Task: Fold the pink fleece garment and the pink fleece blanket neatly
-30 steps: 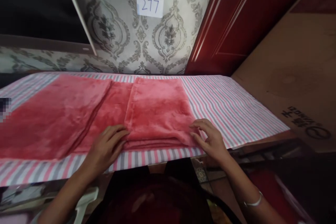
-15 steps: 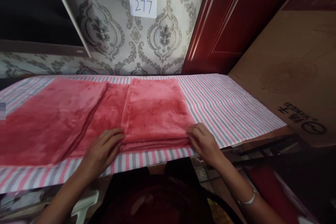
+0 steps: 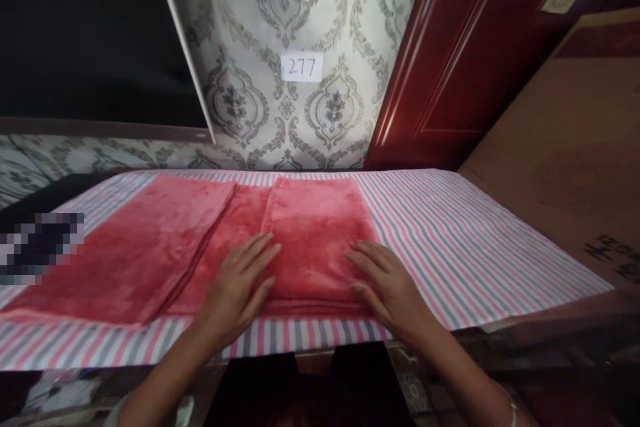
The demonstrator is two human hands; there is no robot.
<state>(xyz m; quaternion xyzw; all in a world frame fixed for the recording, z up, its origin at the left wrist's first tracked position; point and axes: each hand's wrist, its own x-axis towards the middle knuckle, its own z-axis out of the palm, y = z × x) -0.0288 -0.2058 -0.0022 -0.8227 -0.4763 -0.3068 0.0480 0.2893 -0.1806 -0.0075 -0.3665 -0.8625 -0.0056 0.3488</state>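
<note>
A red plush blanket [image 3: 315, 220] lies partly folded across the table, with a thick layered section at its right end and a wide flap on its left. Between those two folds a lower strip of the blanket shows. My left hand [image 3: 240, 283] rests at the left edge of the right-hand stack, fingers stretched out and apart. On the stack's right side lies my right hand [image 3: 383, 277], its fingers spread over the plush. Neither hand grips the fabric. Stacked layers show along the front edge between my hands.
A striped cloth [image 3: 450, 240] covers the table under the blanket. Behind are a patterned wall with a paper marked 277 [image 3: 302, 67], a dark screen [image 3: 95, 33] and a red door [image 3: 450, 47]. A large cardboard box [image 3: 565, 147] stands at the right.
Both hands have moved from the stack's front corners up onto its sides, and their fingers have opened out. The camera view has shifted, so everything appears lower and further right.
</note>
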